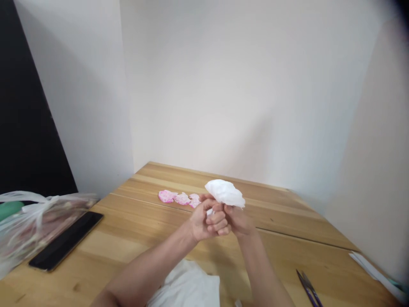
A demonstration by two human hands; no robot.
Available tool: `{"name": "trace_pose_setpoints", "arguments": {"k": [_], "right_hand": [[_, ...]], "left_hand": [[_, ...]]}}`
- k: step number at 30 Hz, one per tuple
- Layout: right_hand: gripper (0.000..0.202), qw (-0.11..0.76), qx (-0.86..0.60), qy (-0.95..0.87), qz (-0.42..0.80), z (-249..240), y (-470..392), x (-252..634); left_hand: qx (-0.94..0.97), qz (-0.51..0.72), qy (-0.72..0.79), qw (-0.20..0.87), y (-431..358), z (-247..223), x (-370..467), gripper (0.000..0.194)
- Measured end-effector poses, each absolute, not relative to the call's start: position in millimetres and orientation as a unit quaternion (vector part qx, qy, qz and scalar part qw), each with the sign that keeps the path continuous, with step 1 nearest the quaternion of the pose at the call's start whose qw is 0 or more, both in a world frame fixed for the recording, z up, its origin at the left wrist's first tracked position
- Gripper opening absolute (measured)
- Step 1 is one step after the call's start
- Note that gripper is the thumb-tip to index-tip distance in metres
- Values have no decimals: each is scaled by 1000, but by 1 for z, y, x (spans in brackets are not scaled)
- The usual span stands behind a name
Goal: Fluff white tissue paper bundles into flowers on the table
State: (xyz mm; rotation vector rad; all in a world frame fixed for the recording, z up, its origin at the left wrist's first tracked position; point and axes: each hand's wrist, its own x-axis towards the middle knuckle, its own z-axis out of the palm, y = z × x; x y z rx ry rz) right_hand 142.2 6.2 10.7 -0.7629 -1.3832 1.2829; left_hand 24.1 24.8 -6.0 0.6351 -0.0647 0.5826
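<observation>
A white, ruffled, soft-looking piece [225, 193] is held up in front of me, its wide part fanned out above my fingers. My left hand [211, 219] is closed round its gathered lower end, a bit of white showing between the fingers. Behind it and to the right, my right hand [235, 216] pinches the same piece just under the fanned part; some of its fingers are hidden. Beyond the hands, pink-and-white frilly pieces [166, 196] lie in a row on the wooden table [128, 238]. White material [188, 283] lies below my forearms.
At the left are a black phone [67, 241] and a clear plastic bag [47, 221] with things in it. Dark-handled scissors [308, 288] lie at the front right. White strips [372, 270] rest by the right edge. Walls stand behind the table.
</observation>
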Motion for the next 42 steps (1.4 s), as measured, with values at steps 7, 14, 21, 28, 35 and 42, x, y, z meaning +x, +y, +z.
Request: {"name": "trace_pose_setpoints", "arguments": {"k": [7,14,21,28,35,42], "right_hand": [[40,503,-283,-577,578,8,6,147],[51,554,-327,-540,543,2,12,146],[47,688,-343,-453,452,6,44,119],[49,683,-425,-406,433,-40,50,128],[54,644,-490,-440,390,-75,17,148],[44,576,-547,-463,393,-109,-52,170]], "left_hand": [[330,285,9,900,24,-11,29,41],[582,425,124,682,29,-4,23,35],[806,495,307,104,70,4,16,27],[869,383,309,54,83,-27,12,19],[883,259,391,12,55,-50,-7,37],[890,262,355,117,-12,-51,-63,38]]}}
